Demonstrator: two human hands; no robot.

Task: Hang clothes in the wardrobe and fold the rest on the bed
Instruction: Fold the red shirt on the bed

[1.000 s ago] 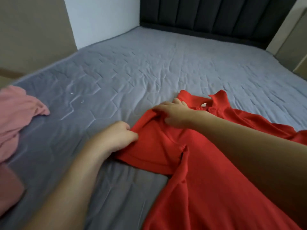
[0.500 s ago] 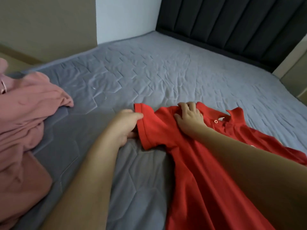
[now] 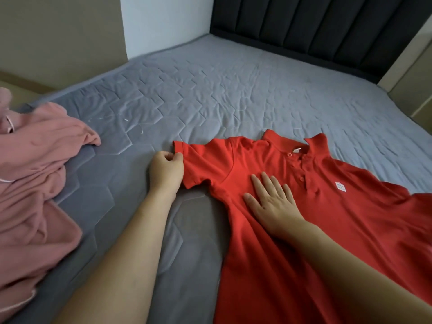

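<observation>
On grey quilted bed: left hand pinches red polo sleeve, right hand spread flat.

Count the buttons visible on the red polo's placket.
3, in a line down the placket of the red polo: one by the collar, two lower. The lowest sits just beyond the flat right hand.

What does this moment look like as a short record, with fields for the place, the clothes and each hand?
place: bed with a grey quilted cover and a dark headboard
red shirt: spread flat, front up, collar toward the headboard
pink clothes: crumpled heap at the left edge
left hand: fingers pinch the hem of the shirt's sleeve
right hand: flat on the shirt's chest, fingers straight
stage: shirt laid out, not yet folded
</observation>
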